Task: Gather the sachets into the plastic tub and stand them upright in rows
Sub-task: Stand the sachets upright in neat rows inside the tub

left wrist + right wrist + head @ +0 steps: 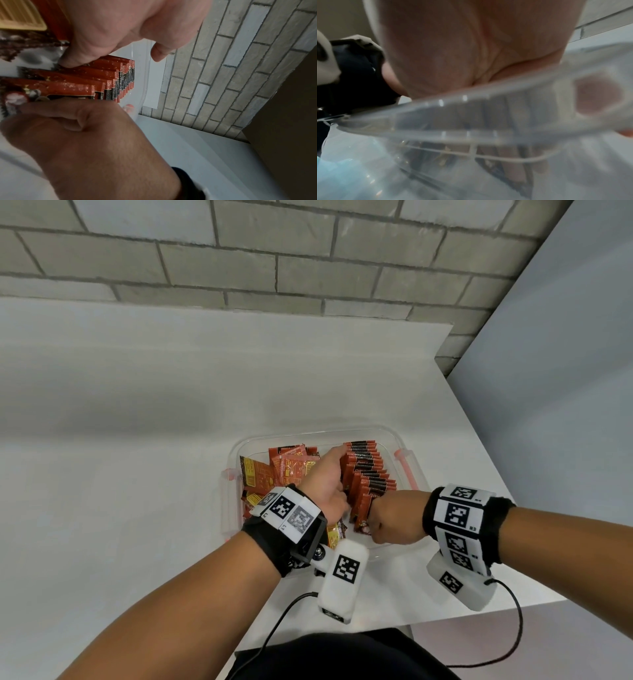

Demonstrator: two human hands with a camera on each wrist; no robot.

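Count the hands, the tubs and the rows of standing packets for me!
Hands: 2, the left hand and the right hand
Tub: 1
Row of upright sachets: 1
Total: 4
The loose sachets lie in a heap, too jumbled to count.

Left hand [325,484] flat, right hand [394,517] curled

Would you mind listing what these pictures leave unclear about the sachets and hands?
- Head view: right hand fingertips hidden behind its knuckles at the standing row.
- Head view: loose sachets partly covered by left hand.
- Right wrist view: tub rim blurs everything beyond.
- Left wrist view: sachet print too blurred to read.
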